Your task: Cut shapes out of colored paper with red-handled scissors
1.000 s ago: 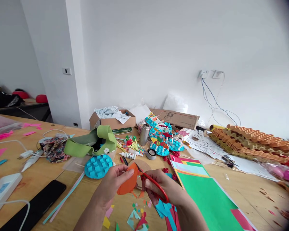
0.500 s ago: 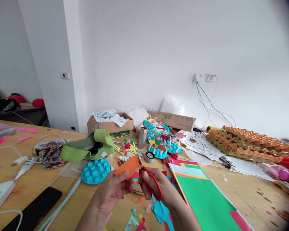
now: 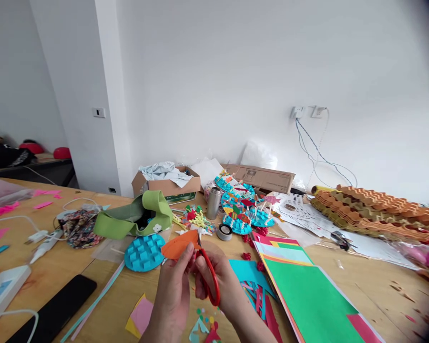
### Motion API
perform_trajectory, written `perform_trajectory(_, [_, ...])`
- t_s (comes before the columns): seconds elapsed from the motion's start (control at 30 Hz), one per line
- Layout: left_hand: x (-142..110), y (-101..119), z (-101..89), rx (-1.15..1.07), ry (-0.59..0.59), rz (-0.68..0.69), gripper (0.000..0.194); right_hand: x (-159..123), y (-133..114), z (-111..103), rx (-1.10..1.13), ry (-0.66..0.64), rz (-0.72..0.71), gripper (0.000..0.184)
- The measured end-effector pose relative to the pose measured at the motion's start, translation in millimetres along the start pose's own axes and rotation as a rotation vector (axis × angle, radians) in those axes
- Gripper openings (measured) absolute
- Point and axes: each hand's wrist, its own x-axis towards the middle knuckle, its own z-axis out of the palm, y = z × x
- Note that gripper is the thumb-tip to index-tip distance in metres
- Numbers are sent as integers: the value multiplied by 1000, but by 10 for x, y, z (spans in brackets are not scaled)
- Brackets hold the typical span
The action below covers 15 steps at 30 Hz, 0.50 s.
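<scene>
Between the thumb and fingers of my left hand (image 3: 177, 281) is a piece of orange paper (image 3: 178, 245), held up above the table. My right hand (image 3: 214, 274) grips red-handled scissors (image 3: 213, 281), whose blades meet the right edge of the orange paper. The two hands are close together. Below them lie small paper scraps (image 3: 203, 326) in several colours. Left of the paper sits a blue disc with raised folded strips (image 3: 145, 252).
Coloured paper sheets (image 3: 318, 290) lie to the right, a black phone (image 3: 57, 309) to the left. Behind stand a steel bottle (image 3: 213, 204), a roll of tape (image 3: 224, 232), a green felt bag (image 3: 128, 224) and a cardboard box (image 3: 168, 186). Egg trays (image 3: 375, 209) are stacked at the right.
Both hands have moved a little left with the orange paper and scissors. The blue paper and strips to their right show more, as does a pink and yellow piece at lower left.
</scene>
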Motion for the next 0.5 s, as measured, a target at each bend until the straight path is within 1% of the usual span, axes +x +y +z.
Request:
perform_trajectory(0.13, [6,-12,-40,10,28,-167,46,-8,-3,99,-18,-42,-10,63])
perform_trajectory(0.2, [14,-16,-62,4,37,-214,48,-15,-14,123,-32,-48,-16,63])
perform_trajectory(0.37, [20,5,-89,10,33,-181,44,-19,0,138,-24,-42,1,64])
perform_trajectory(0.5, [15,14,-84,8,36,-172,44,-7,32,156,8,-52,-12,63])
